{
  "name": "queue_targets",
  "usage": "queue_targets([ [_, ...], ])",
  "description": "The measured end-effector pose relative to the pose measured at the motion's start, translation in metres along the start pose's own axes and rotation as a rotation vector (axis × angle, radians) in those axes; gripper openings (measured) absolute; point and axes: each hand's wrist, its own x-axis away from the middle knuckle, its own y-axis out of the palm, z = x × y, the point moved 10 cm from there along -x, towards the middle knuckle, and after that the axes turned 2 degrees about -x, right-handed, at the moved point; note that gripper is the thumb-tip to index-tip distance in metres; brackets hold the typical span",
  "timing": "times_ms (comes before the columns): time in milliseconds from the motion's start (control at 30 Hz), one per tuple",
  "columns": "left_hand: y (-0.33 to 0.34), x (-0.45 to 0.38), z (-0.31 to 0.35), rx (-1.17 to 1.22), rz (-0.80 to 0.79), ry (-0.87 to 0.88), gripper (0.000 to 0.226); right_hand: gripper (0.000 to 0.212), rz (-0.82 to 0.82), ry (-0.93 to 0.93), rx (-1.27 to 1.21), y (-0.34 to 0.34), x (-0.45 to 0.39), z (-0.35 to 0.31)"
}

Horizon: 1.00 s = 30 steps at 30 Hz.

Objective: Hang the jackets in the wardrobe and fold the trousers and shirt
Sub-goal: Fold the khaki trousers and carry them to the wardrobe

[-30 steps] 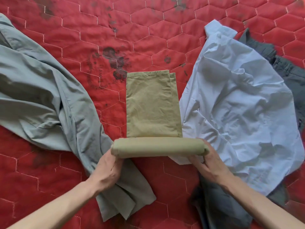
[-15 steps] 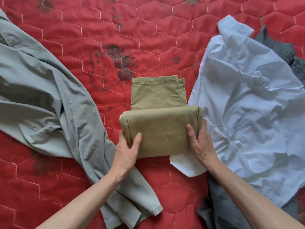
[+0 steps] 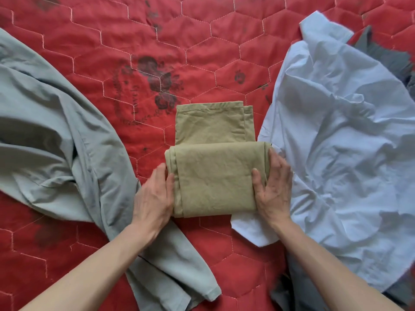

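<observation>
Khaki trousers (image 3: 215, 176) between both hands, part-folded

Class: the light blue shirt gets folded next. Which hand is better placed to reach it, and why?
Right. The right hand grips the khaki trousers at the edge touching the light blue shirt; the left hand is on the far side, beside the grey-green garment.

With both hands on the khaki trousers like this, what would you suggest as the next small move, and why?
Probably turn the folded part over once more, away from the person. The left hand and right hand grip the sides of the trousers, and a single-layer strip still lies flat beyond the fold on the red quilt.
</observation>
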Motion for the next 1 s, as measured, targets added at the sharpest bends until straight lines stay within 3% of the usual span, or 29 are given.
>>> queue_targets([
  [33,-0.004,0.001,-0.002,-0.041,0.052,0.068,0.049,0.061,-0.036,-0.083,0.000,-0.001,0.000,-0.003],
  [133,-0.006,0.008,0.000,-0.249,0.145,0.362,0.075,0.059,-0.174,-0.342,-0.025,-0.008,-0.001,-0.002],
  [267,0.013,0.016,0.017,-0.495,0.062,0.705,0.080,0.066,-0.347,-0.623,0.139,-0.013,-0.005,0.009],
  [367,0.023,0.009,0.016,-0.546,-0.029,0.785,0.077,0.071,-0.380,-0.740,0.295,-0.016,-0.011,0.010],
  [600,0.005,-0.011,0.013,-0.420,-0.267,0.820,0.073,0.081,-0.521,-0.835,0.271,-0.018,-0.024,-0.011],
  [733,-0.011,-0.007,0.011,-0.136,-0.347,0.786,0.071,0.073,-0.582,-0.796,0.152,-0.018,-0.016,-0.024],
  [833,-0.023,-0.004,0.010,0.143,-0.319,0.681,0.066,0.068,-0.565,-0.686,0.004,-0.023,-0.013,-0.028],
  [933,-0.037,-0.004,0.009,0.415,-0.240,0.525,0.056,0.052,-0.465,-0.416,-0.219,-0.029,-0.015,-0.027],
  [1000,-0.042,-0.004,0.008,0.468,-0.152,0.413,0.041,0.034,-0.383,-0.178,-0.345,-0.028,-0.014,-0.021],
])
